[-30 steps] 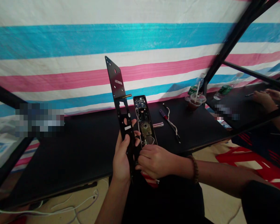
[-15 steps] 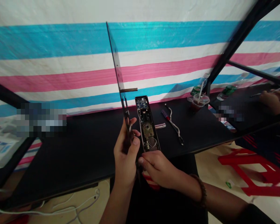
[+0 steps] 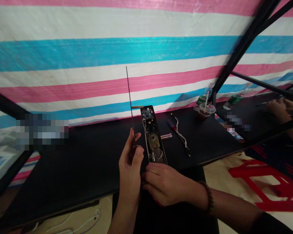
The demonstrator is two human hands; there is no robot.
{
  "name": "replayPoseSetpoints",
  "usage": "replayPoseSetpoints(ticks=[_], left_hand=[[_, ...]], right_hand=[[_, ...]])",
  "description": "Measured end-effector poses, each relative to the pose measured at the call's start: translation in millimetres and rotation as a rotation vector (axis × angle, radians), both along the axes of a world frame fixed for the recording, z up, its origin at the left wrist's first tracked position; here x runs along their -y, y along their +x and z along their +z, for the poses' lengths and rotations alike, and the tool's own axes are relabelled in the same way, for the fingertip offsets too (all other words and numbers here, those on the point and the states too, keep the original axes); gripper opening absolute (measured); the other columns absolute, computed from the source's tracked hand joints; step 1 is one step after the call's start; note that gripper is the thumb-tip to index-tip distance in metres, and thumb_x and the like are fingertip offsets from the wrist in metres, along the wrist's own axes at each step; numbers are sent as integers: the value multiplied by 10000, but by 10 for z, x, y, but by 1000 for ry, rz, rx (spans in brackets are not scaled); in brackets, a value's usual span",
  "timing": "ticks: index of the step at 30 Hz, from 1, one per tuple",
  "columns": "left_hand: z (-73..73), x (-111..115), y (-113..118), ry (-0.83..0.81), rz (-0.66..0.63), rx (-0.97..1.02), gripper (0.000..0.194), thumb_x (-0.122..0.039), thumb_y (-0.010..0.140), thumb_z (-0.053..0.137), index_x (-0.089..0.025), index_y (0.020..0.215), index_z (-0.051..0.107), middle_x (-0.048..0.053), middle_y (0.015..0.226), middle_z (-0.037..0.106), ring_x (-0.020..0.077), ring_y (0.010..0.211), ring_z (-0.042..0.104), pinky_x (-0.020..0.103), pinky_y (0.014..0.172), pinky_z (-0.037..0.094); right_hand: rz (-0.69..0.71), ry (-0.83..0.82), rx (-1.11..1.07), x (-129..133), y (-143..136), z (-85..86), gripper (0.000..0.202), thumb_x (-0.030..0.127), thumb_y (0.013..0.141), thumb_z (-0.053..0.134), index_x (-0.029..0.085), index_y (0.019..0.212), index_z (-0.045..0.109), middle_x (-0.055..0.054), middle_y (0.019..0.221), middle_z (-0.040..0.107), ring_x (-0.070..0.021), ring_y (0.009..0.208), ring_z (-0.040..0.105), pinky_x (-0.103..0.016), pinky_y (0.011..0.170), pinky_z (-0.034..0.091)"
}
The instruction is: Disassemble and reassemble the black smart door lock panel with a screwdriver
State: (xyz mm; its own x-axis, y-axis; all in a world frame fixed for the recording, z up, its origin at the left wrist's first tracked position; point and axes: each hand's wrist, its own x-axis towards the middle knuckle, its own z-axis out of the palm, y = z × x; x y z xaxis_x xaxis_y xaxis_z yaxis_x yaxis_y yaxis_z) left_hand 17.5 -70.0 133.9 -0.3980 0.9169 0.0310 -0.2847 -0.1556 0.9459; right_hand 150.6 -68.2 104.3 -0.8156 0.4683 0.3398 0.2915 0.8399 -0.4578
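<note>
Seen nearly edge-on, a thin dark plate (image 3: 129, 89) stands upright in my left hand (image 3: 132, 165), gripped between thumb and fingers. A short metal rod (image 3: 137, 107) sticks out from the plate to the right. Just right of it lies a long narrow open housing (image 3: 153, 139), which looks like a door lock body, with a blue circuit board at its far end, a metal mechanism and white wires inside. My right hand (image 3: 163, 183) is closed at the housing's near end, close to the plate's lower end. Whatever its fingers hold is hidden.
A screwdriver (image 3: 171, 125) and a white cable (image 3: 182, 138) lie right of the housing on the black table (image 3: 88, 162). Farther right stand a drink cup (image 3: 206, 110) with a straw and plastic bottles. Another person's hands (image 3: 279, 106) are at the far right, above a red stool (image 3: 258, 178).
The plate has turned more edge-on and its top now sits lower. My right hand has shifted slightly, its fingers curling more underneath. The whole view has tilted a little upward.
</note>
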Motion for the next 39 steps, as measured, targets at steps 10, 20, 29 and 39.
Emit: replayPoseSetpoints(ticks=[10, 20, 29, 39], left_hand=[[-240, 235, -3, -43, -32, -91, 638, -267, 755, 797, -316, 1362, 603, 52, 1327, 654, 159, 885, 613, 250, 804, 519], [-660, 21, -197, -214, -203, 548, 606, -251, 691, 762, -372, 1269, 625, 65, 1314, 699, 313, 1048, 697, 330, 641, 573], [-1060, -80, -317, -514, -108, 402, 593, -349, 714, 817, -300, 1287, 669, 40, 1225, 750, 319, 1157, 694, 403, 932, 595], [-1305, -197, -89, -427, -97, 433, 464, -367, 679, 827, -255, 1124, 760, 42, 1208, 759, 315, 1237, 646, 406, 1060, 522]], right_hand=[[210, -408, 62, -347, 130, -154, 147, 231, 957, 578, 135, 927, 686, -33, 835, 705, -108, 717, 635, -189, 668, 486], [-1032, -248, 374, -2401, 849, -244, 393, 376, 958, 645, 178, 1292, 581, -97, 1294, 607, -241, 1087, 643, -465, 904, 566], [-995, -167, 224, -2453, 677, -437, 288, 200, 1048, 357, 72, 1149, 595, -189, 1184, 664, -180, 1026, 636, -250, 866, 453], [-613, 148, 428, -2084, 163, 2, 246, 212, 1012, 459, 139, 1055, 690, -125, 1073, 695, -198, 962, 671, -269, 817, 479]])
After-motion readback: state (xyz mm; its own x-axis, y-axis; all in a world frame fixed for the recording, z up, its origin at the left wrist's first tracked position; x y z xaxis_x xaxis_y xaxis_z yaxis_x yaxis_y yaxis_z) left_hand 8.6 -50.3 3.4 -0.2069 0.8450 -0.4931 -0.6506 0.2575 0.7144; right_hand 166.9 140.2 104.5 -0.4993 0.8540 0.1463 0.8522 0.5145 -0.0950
